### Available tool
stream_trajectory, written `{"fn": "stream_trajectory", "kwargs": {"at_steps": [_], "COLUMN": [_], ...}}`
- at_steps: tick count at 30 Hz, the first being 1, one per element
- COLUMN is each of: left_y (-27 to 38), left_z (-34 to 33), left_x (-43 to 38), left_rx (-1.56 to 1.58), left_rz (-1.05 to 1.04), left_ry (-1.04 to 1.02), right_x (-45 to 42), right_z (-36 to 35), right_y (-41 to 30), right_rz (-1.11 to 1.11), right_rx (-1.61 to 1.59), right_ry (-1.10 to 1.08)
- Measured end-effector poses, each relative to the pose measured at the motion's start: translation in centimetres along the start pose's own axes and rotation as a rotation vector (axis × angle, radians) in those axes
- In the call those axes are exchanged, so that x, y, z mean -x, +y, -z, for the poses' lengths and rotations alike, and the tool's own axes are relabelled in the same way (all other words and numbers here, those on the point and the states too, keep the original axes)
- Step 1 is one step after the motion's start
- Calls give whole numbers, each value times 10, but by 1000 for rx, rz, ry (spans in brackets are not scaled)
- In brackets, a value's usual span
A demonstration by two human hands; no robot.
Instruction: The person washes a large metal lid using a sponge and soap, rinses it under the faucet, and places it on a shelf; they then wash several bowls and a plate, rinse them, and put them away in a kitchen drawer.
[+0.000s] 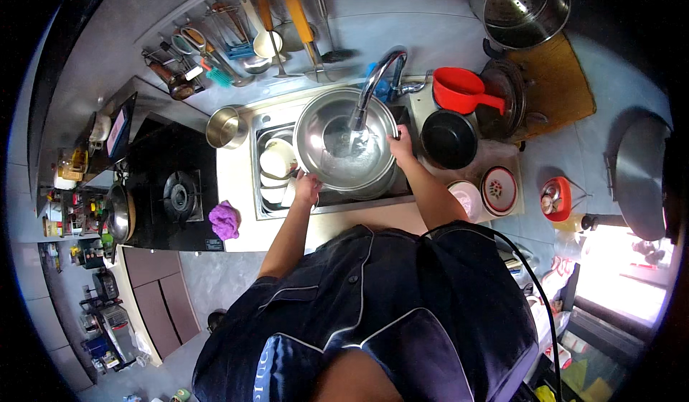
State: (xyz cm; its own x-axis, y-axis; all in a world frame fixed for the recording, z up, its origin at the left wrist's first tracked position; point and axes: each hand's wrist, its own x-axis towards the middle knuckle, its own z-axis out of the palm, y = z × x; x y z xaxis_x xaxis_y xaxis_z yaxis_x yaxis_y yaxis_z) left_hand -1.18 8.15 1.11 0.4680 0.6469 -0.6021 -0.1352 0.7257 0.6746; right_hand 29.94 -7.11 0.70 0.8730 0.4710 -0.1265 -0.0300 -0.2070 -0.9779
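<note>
Water runs from the chrome faucet (pixel 371 81) into a large stainless steel basin (pixel 317 149) over the double sink (pixel 280 208). My left hand (pixel 308 187) grips the basin's rim at its lower left. On the right side, my right hand (pixel 401 144) holds the rim too. Some water lies in the bottom of the basin. White bowls (pixel 278 157) are stacked in the sink's left compartment, partly behind the basin. Beneath the basin another rounded metal vessel (pixel 377 186) shows at its lower edge.
A black pot (pixel 449 139), a red plastic dipper (pixel 458 88) and rimmed plates (pixel 498 191) stand right of the sink. To the left are a steel pot (pixel 226 127), a purple cloth (pixel 224 220) and a gas hob (pixel 180 196). Utensils (pixel 296 9) hang on the wall behind.
</note>
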Motion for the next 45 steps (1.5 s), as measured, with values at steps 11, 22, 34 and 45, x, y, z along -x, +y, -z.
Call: {"fn": "stream_trajectory", "kwargs": {"at_steps": [11,22,34,45], "left_y": [-36,-56,66,91], "left_z": [-31,-7,-32,-18], "left_x": [2,13,111,144], "left_rx": [-171,-164,-652,-1031], "left_rz": [149,287,3,-486], "left_ry": [-26,-45,-15,319], "right_x": [55,77,107,89], "right_z": [51,87,68,-35], "right_y": [-81,-105,-40,32], "right_rz": [138,-98,-614,-886], "right_rx": [318,585,37,-297], "right_ry": [67,31,-129,-324]}}
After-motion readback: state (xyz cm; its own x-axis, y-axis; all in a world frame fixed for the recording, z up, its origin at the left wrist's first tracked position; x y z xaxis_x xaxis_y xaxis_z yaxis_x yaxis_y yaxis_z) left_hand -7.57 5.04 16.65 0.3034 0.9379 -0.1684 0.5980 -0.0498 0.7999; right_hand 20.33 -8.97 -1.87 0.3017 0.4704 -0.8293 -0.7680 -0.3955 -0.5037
